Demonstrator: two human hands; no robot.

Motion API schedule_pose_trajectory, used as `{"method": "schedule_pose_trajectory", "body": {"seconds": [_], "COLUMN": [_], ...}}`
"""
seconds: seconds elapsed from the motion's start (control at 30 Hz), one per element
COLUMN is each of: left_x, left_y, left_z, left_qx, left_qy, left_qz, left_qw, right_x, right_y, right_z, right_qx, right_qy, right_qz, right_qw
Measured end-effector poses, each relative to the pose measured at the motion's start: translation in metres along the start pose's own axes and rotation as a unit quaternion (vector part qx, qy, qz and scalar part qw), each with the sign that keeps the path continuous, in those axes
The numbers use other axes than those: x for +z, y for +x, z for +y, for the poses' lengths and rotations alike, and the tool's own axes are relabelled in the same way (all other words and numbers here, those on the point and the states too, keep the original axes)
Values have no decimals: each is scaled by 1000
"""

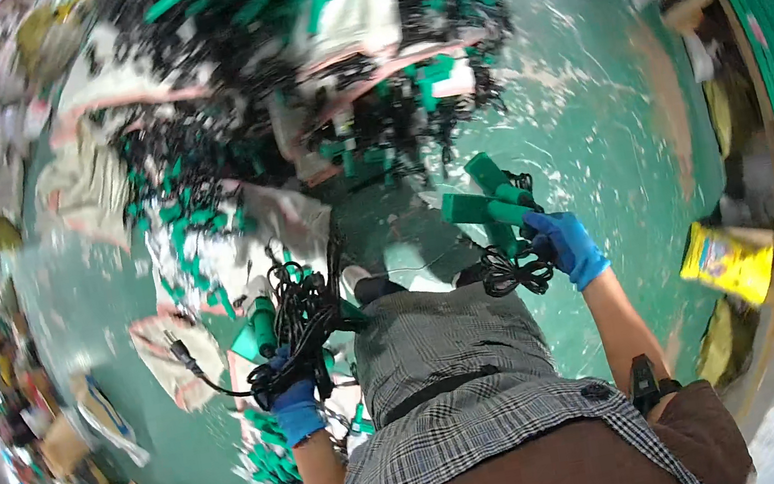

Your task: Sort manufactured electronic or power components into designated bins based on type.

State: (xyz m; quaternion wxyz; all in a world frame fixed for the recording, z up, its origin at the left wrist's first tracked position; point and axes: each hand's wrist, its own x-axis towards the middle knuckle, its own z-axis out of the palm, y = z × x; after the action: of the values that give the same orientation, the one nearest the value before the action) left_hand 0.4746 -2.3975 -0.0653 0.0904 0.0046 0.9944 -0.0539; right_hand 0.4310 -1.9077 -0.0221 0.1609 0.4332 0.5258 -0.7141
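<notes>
Nearest us, a checked garment (448,374) fills the lower middle of the view and hides the lap. Our left hand (292,399), in a blue glove, is clenched on a tangle of black cords (303,321) with a green device (261,323) caught in it; one cord trails out to the left and ends in a plug (180,351). Our right hand (565,244), also gloved in blue, is clenched on the near ends of a few green devices (487,201), whose long axes run up and to the left, away from the hand; a coil of black cord (513,273) hangs just beside its fingers. Each hand thus has its load in its grip, the right one held higher and farther out. Beyond, on the green floor (592,128), lies a large heap of green devices and black cords (331,79) over pale sacks, straight ahead and about midway between the hands. A yellow bag (729,259) lies at the right. The heap is blurred, so we cannot count single pieces, and the rim bends everything near it.
</notes>
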Motion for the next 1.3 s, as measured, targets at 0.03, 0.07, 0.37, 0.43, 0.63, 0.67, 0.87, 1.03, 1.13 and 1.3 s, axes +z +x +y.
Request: {"method": "schedule_pose_trajectory", "body": {"seconds": [0.03,0.07,0.37,0.43,0.63,0.67,0.87,1.03,1.13,1.3], "left_x": [-48,-21,-134,-115,-66,-60,-148,-137,-153,-180], "left_y": [15,21,129,158,227,241,168,192,186,152], "left_z": [41,39,338,397,656,707,964,1120,1208,1360], "left_qx": [21,79,385,402,438,466,597,625,607,543], "left_qy": [122,18,112,115,-286,-305,98,22,-46,-185], "left_qz": [-68,54,157,212,-47,-36,21,79,26,-64], "left_qw": [990,995,902,883,851,830,796,777,793,816], "right_x": [-30,-59,-298,-349,-495,-527,-669,-825,-945,-1136], "right_y": [-1,-2,-55,-66,-104,-108,-205,-274,-289,-315], "right_z": [3,5,19,33,-7,-9,-113,-212,-252,-333], "right_qx": [-2,-5,-82,-187,-69,-86,-61,-101,-145,-192], "right_qy": [10,20,132,38,159,123,148,61,0,-42], "right_qz": [10,20,174,209,350,374,500,585,607,629], "right_qw": [1000,1000,972,959,921,915,851,802,782,752]}}
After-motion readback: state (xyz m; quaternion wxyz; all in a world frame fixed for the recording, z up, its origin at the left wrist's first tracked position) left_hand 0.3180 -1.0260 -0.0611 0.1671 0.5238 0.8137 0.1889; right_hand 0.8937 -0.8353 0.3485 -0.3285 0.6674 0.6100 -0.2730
